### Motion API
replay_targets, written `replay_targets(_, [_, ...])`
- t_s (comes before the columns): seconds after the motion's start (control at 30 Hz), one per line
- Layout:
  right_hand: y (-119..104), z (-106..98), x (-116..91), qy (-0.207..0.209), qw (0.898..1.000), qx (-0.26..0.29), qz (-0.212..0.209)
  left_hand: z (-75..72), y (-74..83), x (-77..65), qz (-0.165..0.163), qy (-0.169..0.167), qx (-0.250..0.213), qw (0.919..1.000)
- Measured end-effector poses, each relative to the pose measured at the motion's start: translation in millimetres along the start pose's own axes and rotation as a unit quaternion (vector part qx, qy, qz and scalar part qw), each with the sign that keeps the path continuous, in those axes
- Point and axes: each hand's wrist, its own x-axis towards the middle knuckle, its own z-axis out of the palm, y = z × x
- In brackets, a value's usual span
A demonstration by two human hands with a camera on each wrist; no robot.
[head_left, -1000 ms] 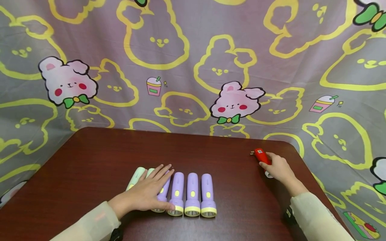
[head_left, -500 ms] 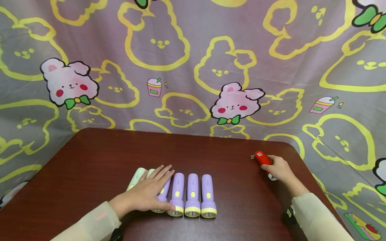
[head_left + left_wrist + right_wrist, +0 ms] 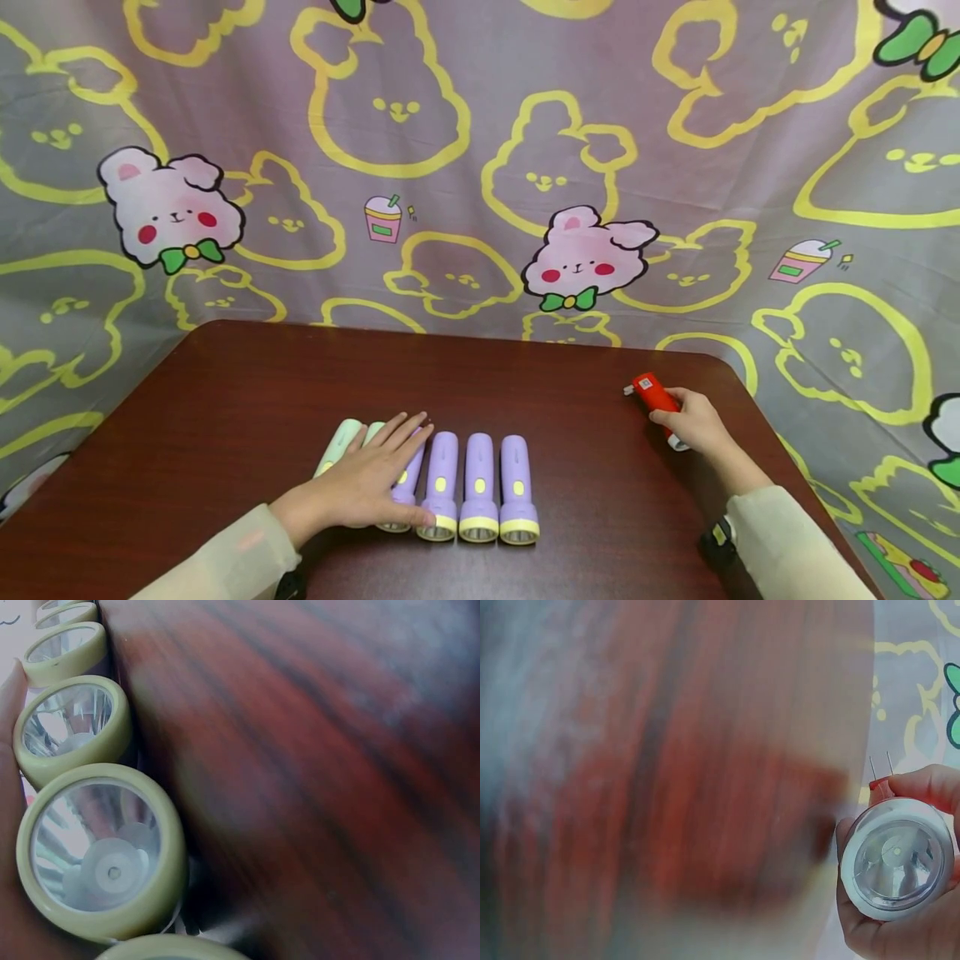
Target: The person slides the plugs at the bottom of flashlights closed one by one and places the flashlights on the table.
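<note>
My left hand (image 3: 363, 483) lies with spread, straight fingers across the left part of a row of flashlights. Under it are a mint-green flashlight (image 3: 341, 443), a second mint one mostly covered, and a partly covered purple flashlight (image 3: 407, 479). The thumb reaches the yellow rim of the neighbouring purple flashlight (image 3: 444, 467). Over on the right, my right hand (image 3: 697, 423) grips a red flashlight (image 3: 654, 396) with two metal plug prongs at its far end. In the right wrist view, fingers and thumb wrap its body behind the white-rimmed lens (image 3: 896, 859).
Two more purple flashlights, one (image 3: 480, 479) beside the other (image 3: 516, 483), continue the row, lenses toward me. The dark red-brown table (image 3: 585, 517) ends at a patterned cloth (image 3: 450, 192) hanging behind and along the sides.
The red flashlight has turned a little in my right hand, its lens end swinging slightly right and toward me. My left hand and the row have stayed in place.
</note>
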Motion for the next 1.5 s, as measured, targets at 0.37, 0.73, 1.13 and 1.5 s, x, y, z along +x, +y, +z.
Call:
replay_targets(0.37, [-8, 3, -4, 0.007, 0.999, 0.041, -0.010, -0.6, -0.7, -0.4, 0.000, 0.004, 0.000, 1.0000])
replay_targets(0.73, [-13, 5, -9, 0.025, 0.996, 0.080, -0.010, -0.4, -0.7, 0.4, -0.001, 0.000, 0.002, 1.0000])
replay_targets(1.13, [-26, 11, -17, 0.026, 0.992, 0.120, -0.019, 1.2, -1.7, 0.9, -0.006, -0.004, 0.002, 1.0000])
replay_targets(1.5, [-41, 17, -26, 0.033, 0.990, 0.136, -0.021, 0.1, 0.4, 0.2, -0.001, -0.001, 0.000, 1.0000])
